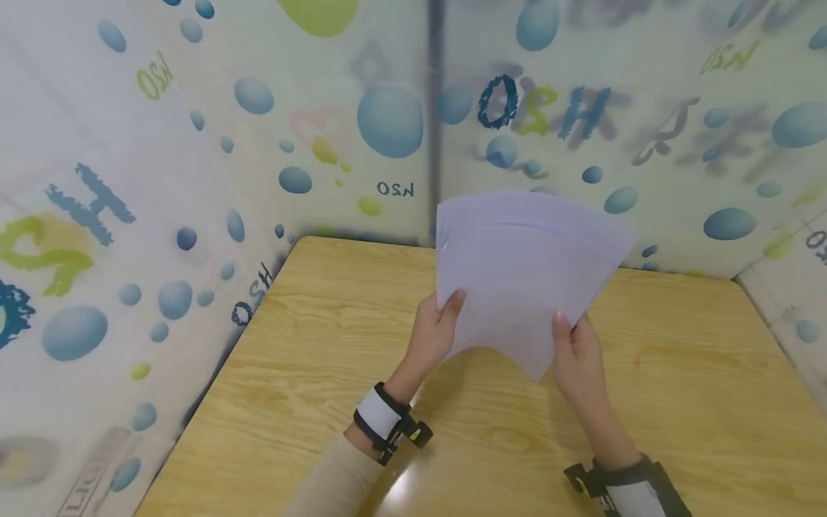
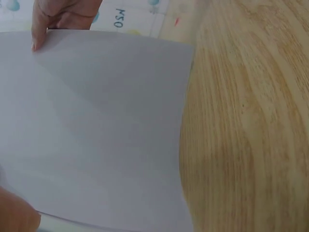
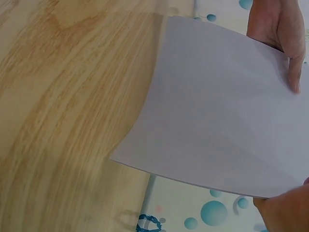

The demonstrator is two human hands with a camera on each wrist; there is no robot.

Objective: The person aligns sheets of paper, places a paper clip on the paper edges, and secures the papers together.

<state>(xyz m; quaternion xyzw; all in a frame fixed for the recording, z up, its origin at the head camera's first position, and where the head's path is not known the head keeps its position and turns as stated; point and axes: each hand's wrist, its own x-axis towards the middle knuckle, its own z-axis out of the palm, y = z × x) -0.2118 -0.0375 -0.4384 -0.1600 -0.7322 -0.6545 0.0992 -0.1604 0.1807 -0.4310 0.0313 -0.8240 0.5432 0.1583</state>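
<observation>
White paper (image 1: 510, 280) is held up above the table, bowed so that its lower edge curves upward in the middle. My left hand (image 1: 434, 330) grips its left edge, thumb on the near face and fingers behind. On the opposite edge my right hand (image 1: 579, 362) pinches it the same way. A band with a crease line runs along the far end of the paper in the head view. Both wrist views show the near face of the paper (image 3: 212, 106) blank, with the fingers behind it mostly hidden.
Beneath is a wood-grain table (image 1: 310, 345) with a small orange mark (image 1: 637, 362) on its right side. Pale walls with blue bubbles and lettering (image 1: 543, 108) stand at the back and sides. Each wrist wears a strap (image 1: 381, 413) with a black mount.
</observation>
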